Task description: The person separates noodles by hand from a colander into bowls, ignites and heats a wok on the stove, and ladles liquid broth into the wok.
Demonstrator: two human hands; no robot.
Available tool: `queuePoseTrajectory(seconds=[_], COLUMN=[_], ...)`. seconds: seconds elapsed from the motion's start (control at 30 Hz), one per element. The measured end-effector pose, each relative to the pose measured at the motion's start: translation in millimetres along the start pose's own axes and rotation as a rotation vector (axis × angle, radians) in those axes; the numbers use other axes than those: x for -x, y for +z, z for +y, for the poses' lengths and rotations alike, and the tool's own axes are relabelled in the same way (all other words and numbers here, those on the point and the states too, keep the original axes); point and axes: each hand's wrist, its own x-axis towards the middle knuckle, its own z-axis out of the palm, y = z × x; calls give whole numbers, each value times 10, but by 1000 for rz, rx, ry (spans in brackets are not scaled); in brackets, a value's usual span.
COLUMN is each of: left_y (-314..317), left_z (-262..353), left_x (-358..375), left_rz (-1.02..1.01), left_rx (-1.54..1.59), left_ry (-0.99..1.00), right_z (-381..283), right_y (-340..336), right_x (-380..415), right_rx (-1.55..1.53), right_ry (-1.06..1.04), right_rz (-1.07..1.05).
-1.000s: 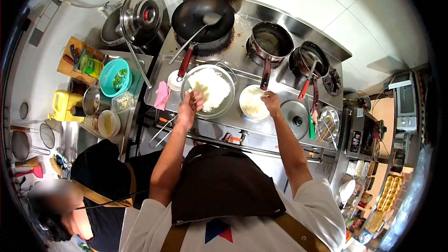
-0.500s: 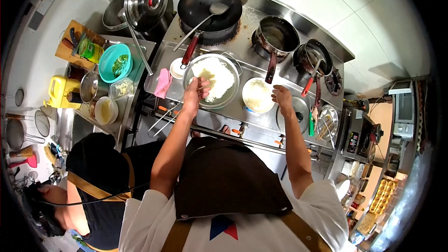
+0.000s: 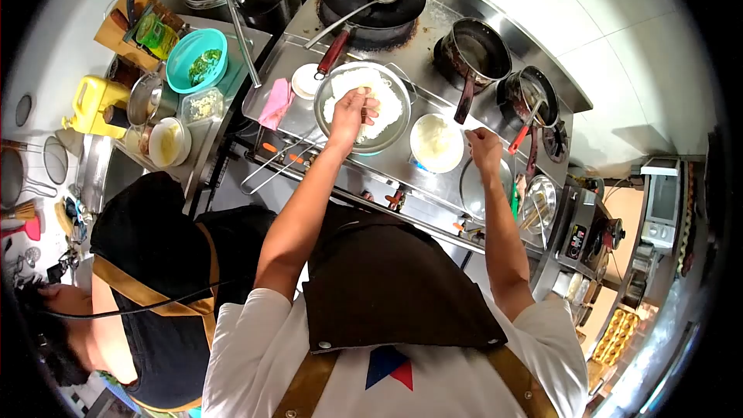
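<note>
My left hand (image 3: 354,118) is over the strainer (image 3: 319,112) of white noodles (image 3: 391,112), its fingers curled at the noodles; whatever they hold is hidden. Just right of the white bowl (image 3: 419,159), my right hand (image 3: 484,149) has its fingers drawn together, and anything between them is too small to make out. Pale contents (image 3: 437,142) fill this bowl. Partly behind my right forearm lies a round glass lid (image 3: 474,186).
A wok (image 3: 364,0) with a ladle and two dark pans (image 3: 484,50) (image 3: 526,93) stand on the stove. At left are a pink cloth (image 3: 276,104), a teal bowl (image 3: 186,62) and a steel pot (image 3: 147,101). Another person (image 3: 139,263) stands close on my left.
The view has shifted, with the stove items higher in it. My left hand has moved further over the noodles and its fingers are more curled. My right hand's fingers are drawn closer together beside the bowl.
</note>
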Motion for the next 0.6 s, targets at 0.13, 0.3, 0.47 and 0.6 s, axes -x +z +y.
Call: queuePoseTrajectory(seconds=[0.13,0.3,0.47,0.6], left_y=[42,-97,-334,-404], left_z=[7,108,240,335], left_x=[-50,-110,-199,-98], left_rz=[-23,-18,58,64], left_rx=[-77,-255,-48,-20], left_ry=[69,100,77,83], right_z=[766,483,-205,-938], right_y=[416,278,629,1335], right_x=[-224,23,175,223], right_rx=[-115,231,33,27], right_ry=[-83,-316,-344,-426], right_rz=[-155,-159,-132,-318])
